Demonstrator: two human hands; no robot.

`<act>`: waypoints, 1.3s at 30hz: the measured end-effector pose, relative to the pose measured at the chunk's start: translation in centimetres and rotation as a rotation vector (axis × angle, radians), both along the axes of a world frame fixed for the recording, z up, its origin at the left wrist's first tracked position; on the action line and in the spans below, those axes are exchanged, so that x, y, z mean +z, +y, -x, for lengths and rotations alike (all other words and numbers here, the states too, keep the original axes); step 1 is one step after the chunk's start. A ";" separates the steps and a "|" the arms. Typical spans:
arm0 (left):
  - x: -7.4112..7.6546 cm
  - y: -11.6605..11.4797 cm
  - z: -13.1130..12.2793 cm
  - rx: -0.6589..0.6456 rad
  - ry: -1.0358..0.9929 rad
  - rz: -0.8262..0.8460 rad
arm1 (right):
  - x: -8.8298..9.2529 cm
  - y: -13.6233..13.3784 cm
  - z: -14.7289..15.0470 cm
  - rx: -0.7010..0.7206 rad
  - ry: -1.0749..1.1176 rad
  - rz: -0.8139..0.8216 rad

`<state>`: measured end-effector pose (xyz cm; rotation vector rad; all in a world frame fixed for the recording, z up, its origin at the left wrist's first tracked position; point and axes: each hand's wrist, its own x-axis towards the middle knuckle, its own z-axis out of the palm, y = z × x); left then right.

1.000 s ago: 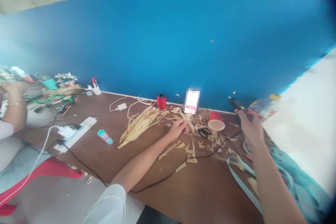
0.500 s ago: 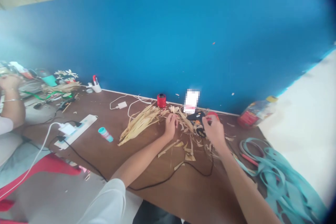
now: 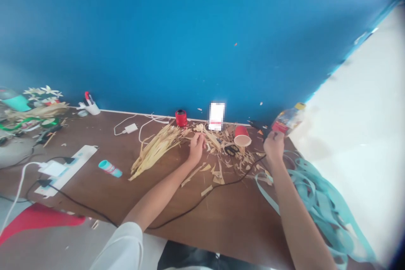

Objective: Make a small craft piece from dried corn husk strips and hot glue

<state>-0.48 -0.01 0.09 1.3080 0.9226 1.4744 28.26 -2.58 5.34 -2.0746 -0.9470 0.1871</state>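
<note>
At the centre of the brown surface (image 3: 228,232), the left hand (image 3: 196,149) sits beside a heap of dried leaf strips (image 3: 155,149), its fingers (image 3: 200,138) drawn together at the tips; whether they pinch a sliver, I cannot tell. Right of centre, the right hand (image 3: 274,147) is raised near the surface's far edge, fingers clenched on a black hot glue gun (image 3: 258,125), nozzle pointing left, its cord (image 3: 221,186) trailing across the surface. A plastic bottle (image 3: 288,119) tilts just beyond that hand, a red cup (image 3: 242,136) lies on its side nearby, and black scissors (image 3: 231,150) rest among the scraps.
</note>
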 end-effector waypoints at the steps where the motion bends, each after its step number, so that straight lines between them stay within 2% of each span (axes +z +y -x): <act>1: 0.0 0.0 -0.1 -0.027 0.015 -0.006 | -0.3 -0.2 -0.7 -0.046 0.012 0.069; 4: 0.0 -0.1 -0.1 -0.061 0.052 -0.015 | -1.1 -0.9 -1.4 -0.081 0.010 0.201; 12: 0.3 -0.6 -0.3 -0.082 0.127 -0.039 | -2.1 -1.4 -0.8 0.058 -0.110 0.409; 15: 0.3 -0.8 -0.3 -0.077 0.150 -0.068 | -1.9 -1.8 -0.4 0.079 -0.209 0.487; 18: 0.2 -0.9 -0.4 -0.061 0.172 -0.078 | -0.7 -2.3 0.3 0.089 -0.334 0.508; 20: 0.0 -0.8 -0.5 -0.053 0.193 -0.084 | 0.8 -2.6 1.0 0.103 -0.393 0.494; 23: -0.2 -0.8 -0.5 -0.052 0.236 -0.101 | 3.5 -2.5 2.7 0.221 -0.398 0.390; 25: -0.1 -0.8 -0.5 -0.056 0.266 -0.115 | 5.1 -2.2 4.4 0.430 -0.305 0.247; 27: 0.2 -0.8 -0.4 -0.064 0.293 -0.139 | 6.2 -1.9 6.5 0.722 -0.138 0.134; 29: 0.4 -0.9 -0.3 -0.076 0.317 -0.172 | 6.7 -1.7 8.7 0.913 -0.007 0.114; 33: 0.7 -0.9 -0.3 -0.094 0.344 -0.211 | 6.7 -1.6 11.1 0.952 0.019 0.104; 39: 0.8 -0.9 -0.3 -0.130 0.343 -0.230 | 5.7 -1.3 11.1 0.936 0.092 0.127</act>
